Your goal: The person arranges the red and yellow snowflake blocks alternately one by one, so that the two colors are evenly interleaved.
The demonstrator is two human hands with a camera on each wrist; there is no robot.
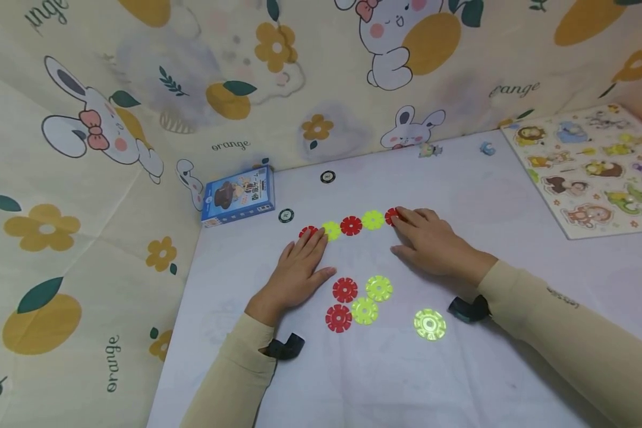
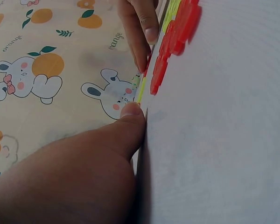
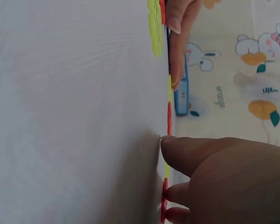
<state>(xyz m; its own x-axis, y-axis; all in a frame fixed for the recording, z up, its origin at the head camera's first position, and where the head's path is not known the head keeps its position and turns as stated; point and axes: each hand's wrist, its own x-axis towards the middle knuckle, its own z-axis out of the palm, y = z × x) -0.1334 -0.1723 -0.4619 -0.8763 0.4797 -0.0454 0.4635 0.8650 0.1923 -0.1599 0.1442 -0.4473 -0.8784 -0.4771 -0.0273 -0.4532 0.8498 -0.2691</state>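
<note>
A row of flat notched plastic discs, alternately red and yellow-green, crosses the white table, with a red disc (image 1: pixel 351 226) in its middle. My left hand (image 1: pixel 294 276) lies with straight fingers over the row's left end, touching a red disc (image 1: pixel 307 231) and a yellow-green disc (image 1: pixel 331 230). At the right end, fingertips of my right hand (image 1: pixel 433 241) rest on another red disc (image 1: pixel 390 217), partly covered. Beside it lies a yellow-green disc (image 1: pixel 373 220). Nearer me are a red disc (image 1: pixel 345 290), a lower red disc (image 1: pixel 339 318) and two yellow-green discs (image 1: pixel 371 300).
A single yellow-green disc (image 1: pixel 430 324) lies by my right wrist. Behind the row are a blue box (image 1: pixel 238 196), two round black-and-white tokens (image 1: pixel 328 176) and small figures (image 1: pixel 430 150). An animal picture board (image 1: pixel 594 166) lies at the right. Patterned cloth (image 1: pixel 299 89) hangs behind.
</note>
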